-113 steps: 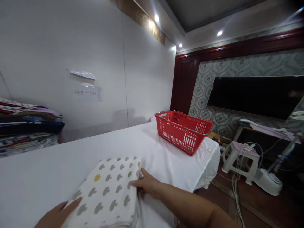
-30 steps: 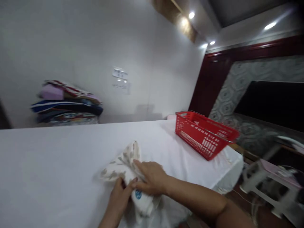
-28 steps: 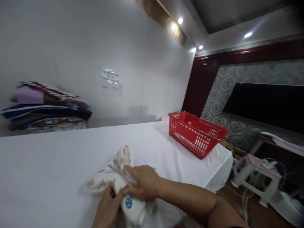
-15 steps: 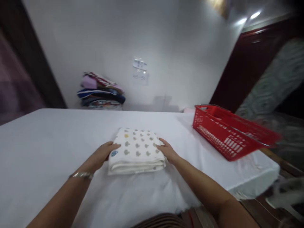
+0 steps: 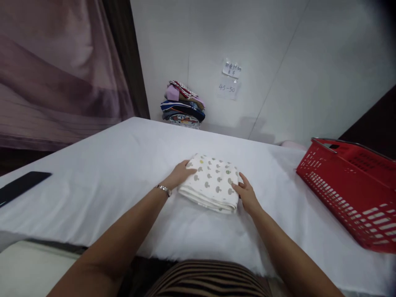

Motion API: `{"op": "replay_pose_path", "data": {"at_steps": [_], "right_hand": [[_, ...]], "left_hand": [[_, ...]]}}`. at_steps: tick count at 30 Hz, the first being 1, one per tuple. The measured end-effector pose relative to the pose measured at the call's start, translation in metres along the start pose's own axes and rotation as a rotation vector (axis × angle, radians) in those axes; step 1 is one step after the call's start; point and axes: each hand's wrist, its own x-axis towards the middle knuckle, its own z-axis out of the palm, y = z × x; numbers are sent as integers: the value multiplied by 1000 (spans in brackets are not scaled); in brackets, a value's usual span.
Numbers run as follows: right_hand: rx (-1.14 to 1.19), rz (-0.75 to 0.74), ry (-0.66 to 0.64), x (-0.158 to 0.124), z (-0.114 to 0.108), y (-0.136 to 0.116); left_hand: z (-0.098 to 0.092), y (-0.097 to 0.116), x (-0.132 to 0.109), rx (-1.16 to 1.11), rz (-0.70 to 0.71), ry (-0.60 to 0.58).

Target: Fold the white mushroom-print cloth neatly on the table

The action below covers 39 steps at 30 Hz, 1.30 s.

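Left hand (image 5: 182,173) lies flat and loose against the left edge of a folded white cloth (image 5: 213,181), its fingers spread onto the fabric without gripping it, a metal bracelet (image 5: 163,189) on the wrist. Right hand (image 5: 247,196) is likewise unclenched, its fingertips touching the cloth's right edge. The cloth, printed with small grey shapes plus a few green and yellow ones, sits folded into a thick rectangle between the two hands, near the middle of a table covered in a white sheet (image 5: 93,161). A red plastic basket (image 5: 349,185) stands on the same sheet, well apart to the right. On the wall beyond, a taped paper note (image 5: 228,88) reads "45-50"; a smaller slip (image 5: 232,69) just above it carries writing too small to read. Below and left of the notes is a stack of folded coloured fabrics (image 5: 184,105). A dark flat phone (image 5: 21,185) lies at the sheet's far left edge.
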Motion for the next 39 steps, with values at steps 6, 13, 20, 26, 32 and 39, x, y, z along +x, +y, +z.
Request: {"op": "replay_pose_path", "data": {"at_steps": [6,13,20,26,32,39], "right_hand": [[5,110,-53,6,19,14],[-19,60,-15,5,19,29],[-102,-13,-53,-5,12,26],[-199,80,-93,-2,-2,19],[-594,-503,49,-7,-9,10],[-779,-926,-290,-35,18,9]], "left_hand": [[-15,-23,20,136,-115,-39],[-3,-45,-1,223,-57,112],[19,-41,-50,460,481,359],[52,-26,-80,539,796,45],[53,-27,-80,516,804,32],[36,-39,-77,540,760,110]]}}
